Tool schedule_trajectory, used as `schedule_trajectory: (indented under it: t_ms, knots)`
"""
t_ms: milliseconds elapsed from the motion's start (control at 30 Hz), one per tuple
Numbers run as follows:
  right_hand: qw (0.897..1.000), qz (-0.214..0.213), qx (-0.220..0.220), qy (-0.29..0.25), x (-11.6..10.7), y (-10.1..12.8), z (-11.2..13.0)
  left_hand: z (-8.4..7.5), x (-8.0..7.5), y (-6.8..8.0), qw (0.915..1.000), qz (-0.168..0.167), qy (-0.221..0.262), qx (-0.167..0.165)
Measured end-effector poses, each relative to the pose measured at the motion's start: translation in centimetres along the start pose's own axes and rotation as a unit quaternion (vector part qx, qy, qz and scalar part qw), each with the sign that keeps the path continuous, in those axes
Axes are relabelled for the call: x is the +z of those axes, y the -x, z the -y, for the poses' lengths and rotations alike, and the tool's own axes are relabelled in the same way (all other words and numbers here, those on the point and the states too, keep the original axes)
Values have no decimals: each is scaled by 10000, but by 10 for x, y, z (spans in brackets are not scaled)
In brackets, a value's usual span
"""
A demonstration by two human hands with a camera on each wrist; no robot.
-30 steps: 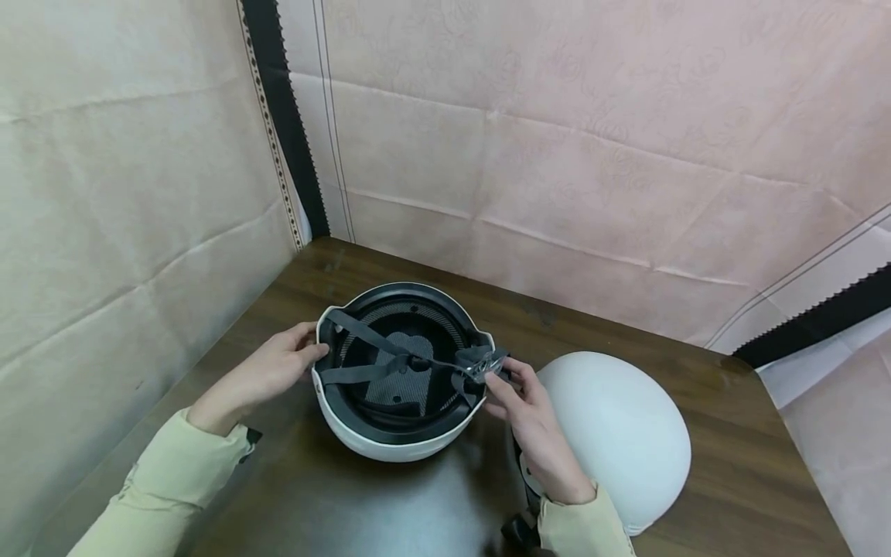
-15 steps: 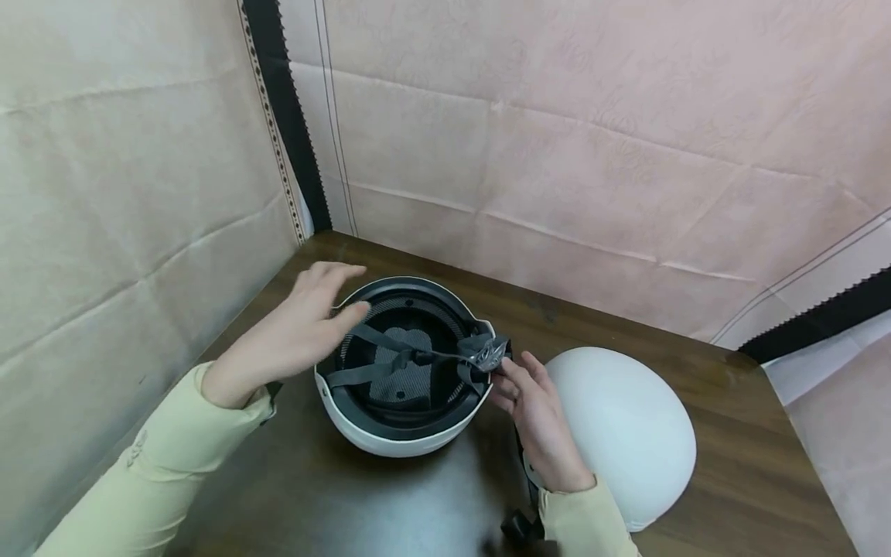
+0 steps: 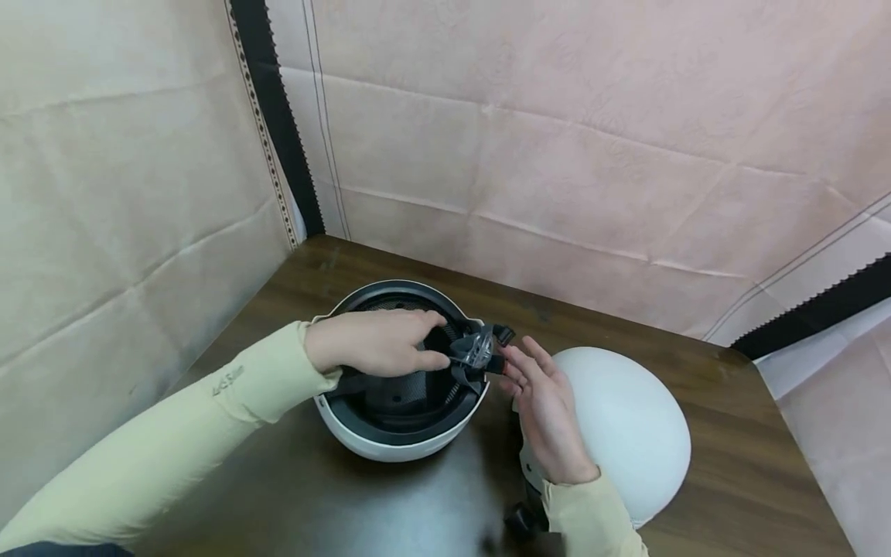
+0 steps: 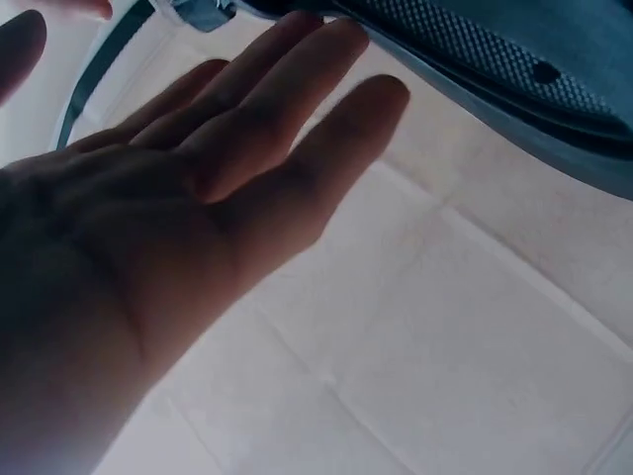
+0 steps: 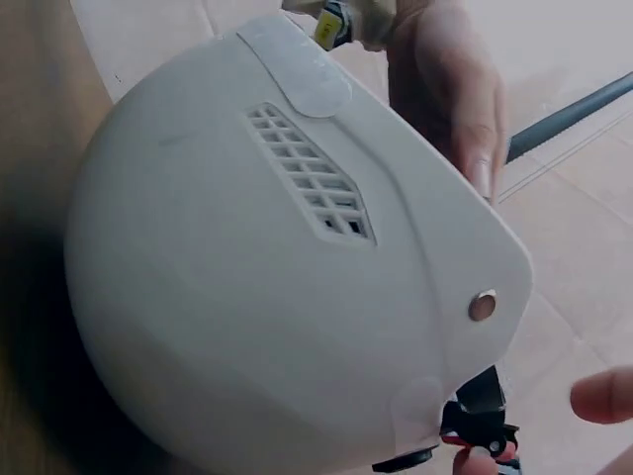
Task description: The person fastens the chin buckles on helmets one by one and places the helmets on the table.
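An upturned white helmet [image 3: 407, 450] with a black lining sits on the table, its opening facing up. My left hand [image 3: 376, 340] reaches across this opening, fingers extended, thumb apart from them. Its fingertips are close to a bunch of dark straps partly wrapped in clear plastic [image 3: 480, 350] at the right rim. In the left wrist view the fingers [image 4: 336, 148] look straight and slightly spread. Beside the right rim is my right hand [image 3: 546, 410], fingertips at a black buckle with a red part [image 5: 480, 421]; another digit stands apart from it. The left hand covers part of the inner straps.
A second white helmet [image 3: 633, 433] lies dome up on the right, close beside the right hand and forearm. Near it, at the front, is a small black piece [image 3: 518, 520]. Pale cloth walls [image 3: 557, 155] stand behind and left of the brown wooden table [image 3: 752, 464].
My left hand has left the helmet's left rim and swung right over its opening toward the straps. The right hand has loosened from the plastic-wrapped part, and the black buckle now shows at its fingertips.
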State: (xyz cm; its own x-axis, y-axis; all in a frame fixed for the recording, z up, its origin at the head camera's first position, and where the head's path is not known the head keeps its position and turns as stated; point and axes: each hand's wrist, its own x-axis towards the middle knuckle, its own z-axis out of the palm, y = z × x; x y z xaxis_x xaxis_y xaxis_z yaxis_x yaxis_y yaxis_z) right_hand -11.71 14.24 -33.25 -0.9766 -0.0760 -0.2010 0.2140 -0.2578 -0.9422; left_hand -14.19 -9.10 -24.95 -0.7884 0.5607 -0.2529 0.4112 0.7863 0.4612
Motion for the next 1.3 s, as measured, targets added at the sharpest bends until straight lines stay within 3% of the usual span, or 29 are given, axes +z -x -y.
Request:
schedule_trajectory:
  t_ms: [200,433,733,900,1033,1133,1300]
  knots:
    - [9996,169,13,231,4,-5,-4,-14,-10,-26,9989,292,339,105]
    - [9990,223,-311,250,6,-1,-7,-29,-19,-49,9997,235,84,67]
    - [9953,288,-716,588,11,4,-4,-34,-3,-71,9963,745,374,-201]
    - [9941,156,-965,473,12,6,-2,-34,-4,-70,9974,444,512,-260]
    - [9912,-209,-1175,572,11,7,-3,-30,-17,-61,9932,-101,1078,-418]
    - [9874,-406,-1362,689,10,7,-3,-28,-29,-52,9817,-585,1760,-443]
    - [9821,-592,-1611,778,7,5,-4,-25,-40,-40,9518,-1164,2805,-428]
